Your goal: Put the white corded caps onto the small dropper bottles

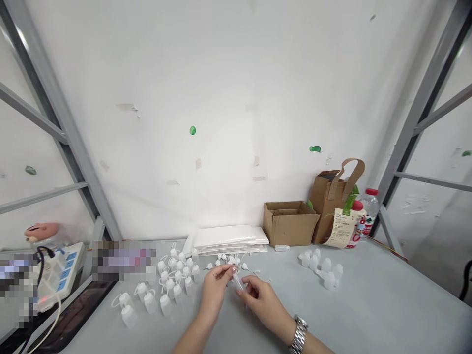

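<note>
In the head view, my right hand [260,297] holds a small translucent plastic bottle [238,282], tilted, between thumb and fingers. My left hand [215,289] pinches a small white cap at the bottle's upper end; how far it sits on the neck is too small to tell. Just beyond my fingers lies a loose pile of white caps [230,258] with thin strap loops. To the left stand several small white bottles [177,294] fitted with looped caps. On the right, a cluster of similar bottles [329,280] without visible loops lies on the grey table [368,314].
Against the wall lie stacked white flat packets [224,237]. Right of them stand a cardboard box [291,231], a brown paper bag [324,201] and a red-capped bottle [369,206]. At the left are a power strip [64,275] with cables and a dark flat tray [75,314].
</note>
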